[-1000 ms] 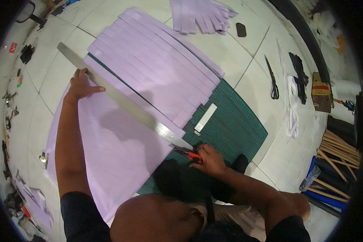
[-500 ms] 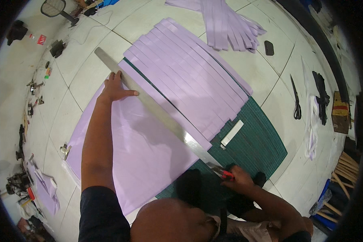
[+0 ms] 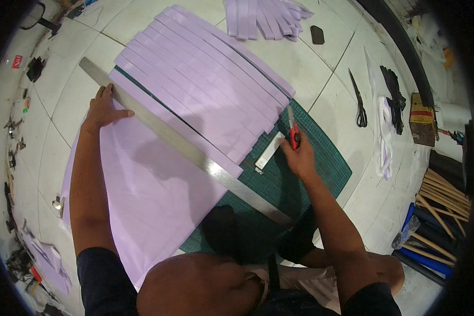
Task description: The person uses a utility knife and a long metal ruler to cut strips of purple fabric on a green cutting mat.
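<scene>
Lilac sheet: the broad uncut piece (image 3: 158, 195) lies spread over the left part of the green cutting mat (image 3: 324, 168), running past its left edge onto the tiled floor (image 3: 332, 100).
Steel ruler: this long straightedge (image 3: 179, 145) lies slantwise along the sheet's strip-side margin, its near end over bare mat close to the mat's near edge.
Margin: a narrow lilac band shows beyond the ruler; whether it is already severed under the steel, I can't tell from here.
Left hand: it (image 3: 106, 109) presses on the ruler toward its far end, fingers spread, gripping nothing.
Right hand: it (image 3: 302, 156) is over the mat's bare right part, fingers closed round a red-handled cutter knife (image 3: 294, 131), blade toward the mat's far edge.
Strips: a row of lilac strips (image 3: 210, 84) lies side by side beyond a thin green gap (tidy work).
White block: a slim piece (image 3: 270, 152) lies on the mat between the strip ends and its right corner.
Step in hand: apparently between strokes, ruler pinned, blade away from its edge.
Next move: another cut would call for firm left-hand pressure and the blade brought flush against the steel.
Floor: black scissors (image 3: 359, 100) lie off the mat's right edge.
</scene>
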{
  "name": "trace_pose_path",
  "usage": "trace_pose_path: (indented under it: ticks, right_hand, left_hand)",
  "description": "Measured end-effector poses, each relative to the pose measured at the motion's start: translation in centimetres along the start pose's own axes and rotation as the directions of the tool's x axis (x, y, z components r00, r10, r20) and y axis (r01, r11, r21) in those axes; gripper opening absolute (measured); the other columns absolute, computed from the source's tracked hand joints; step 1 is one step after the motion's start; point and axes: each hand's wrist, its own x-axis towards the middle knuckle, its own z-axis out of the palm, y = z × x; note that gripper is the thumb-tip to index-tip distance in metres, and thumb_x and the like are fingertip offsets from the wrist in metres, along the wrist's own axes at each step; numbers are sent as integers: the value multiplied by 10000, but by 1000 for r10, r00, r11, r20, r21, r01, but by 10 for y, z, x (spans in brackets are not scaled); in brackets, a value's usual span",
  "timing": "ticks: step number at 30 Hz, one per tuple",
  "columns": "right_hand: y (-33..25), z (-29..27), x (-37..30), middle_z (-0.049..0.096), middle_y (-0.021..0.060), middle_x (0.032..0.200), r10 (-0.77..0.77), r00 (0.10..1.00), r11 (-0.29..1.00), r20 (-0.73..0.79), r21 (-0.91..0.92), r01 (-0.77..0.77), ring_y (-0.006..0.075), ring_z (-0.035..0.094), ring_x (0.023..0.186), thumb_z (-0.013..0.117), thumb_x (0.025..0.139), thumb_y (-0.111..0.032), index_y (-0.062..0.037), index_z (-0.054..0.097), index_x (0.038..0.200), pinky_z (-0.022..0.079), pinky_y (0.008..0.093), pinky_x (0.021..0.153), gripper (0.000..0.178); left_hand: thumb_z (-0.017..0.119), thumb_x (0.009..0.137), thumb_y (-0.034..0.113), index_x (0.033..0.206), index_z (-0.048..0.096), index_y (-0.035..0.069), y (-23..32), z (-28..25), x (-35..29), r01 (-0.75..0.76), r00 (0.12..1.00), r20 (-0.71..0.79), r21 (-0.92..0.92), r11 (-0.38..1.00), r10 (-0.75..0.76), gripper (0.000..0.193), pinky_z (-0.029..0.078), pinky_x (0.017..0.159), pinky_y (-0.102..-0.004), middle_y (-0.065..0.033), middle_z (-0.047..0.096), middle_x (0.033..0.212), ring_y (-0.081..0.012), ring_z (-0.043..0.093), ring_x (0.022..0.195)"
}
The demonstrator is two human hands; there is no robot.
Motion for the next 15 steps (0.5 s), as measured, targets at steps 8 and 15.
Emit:
trace_pose_path:
  ticks: [8, 15]
  right_hand:
    - [11, 9, -21, 633, 111, 946, -166, 984, 985, -56, -48, 164, 200, 613, 836, 807, 829, -322, 18, 587, 1122, 495, 338, 743, 500]
    - [-20, 6, -40, 664, 67, 938, 174, 953, 863, 247, 428, -269, 127, 629, 797, 791, 853, -281, -19, 583, 1166, 502, 279, 631, 458]
  left_hand:
    - [891, 510, 559, 1519, 312, 22, -7, 6, 3, 19, 998, -52, -13, 1000, -20, 1281, 341, 1135, -508, -258, 341, 1538, -459, 355, 1394]
    - [892, 507, 563, 1519, 315, 23, -9, 6, 0, 33, 998, -56, 19, 999, -32, 1283, 347, 1134, -501, -264, 354, 1527, -470, 385, 1366]
